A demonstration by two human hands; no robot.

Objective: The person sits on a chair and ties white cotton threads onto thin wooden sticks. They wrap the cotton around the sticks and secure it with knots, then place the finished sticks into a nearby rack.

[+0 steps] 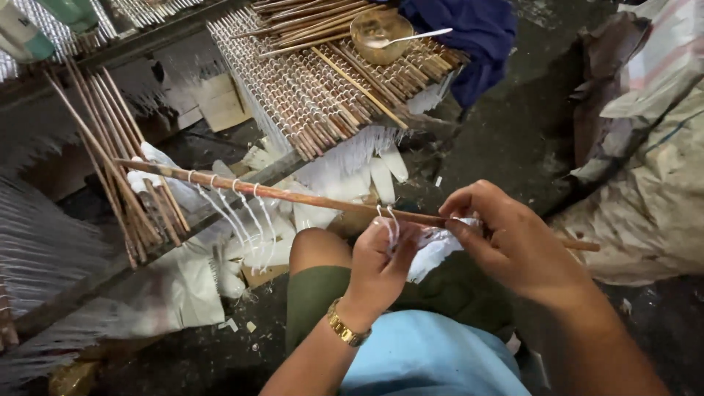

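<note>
above the knee, left hand [381, 253] clamps white thread loops [390, 220] against the long stick [293, 196]; right hand [513, 238] pinches the white thread bundle [436, 246] beside it.

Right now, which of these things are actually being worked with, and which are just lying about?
In use: long brown stick, white string loops, white bundle, left hand, right hand.

Lying about: metal bowl with spoon, blue cloth, sacks.

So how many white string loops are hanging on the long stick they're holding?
5. Four loops hang along the stick left of the knee; one sits at the left hand. The right hand may hide more.
</note>
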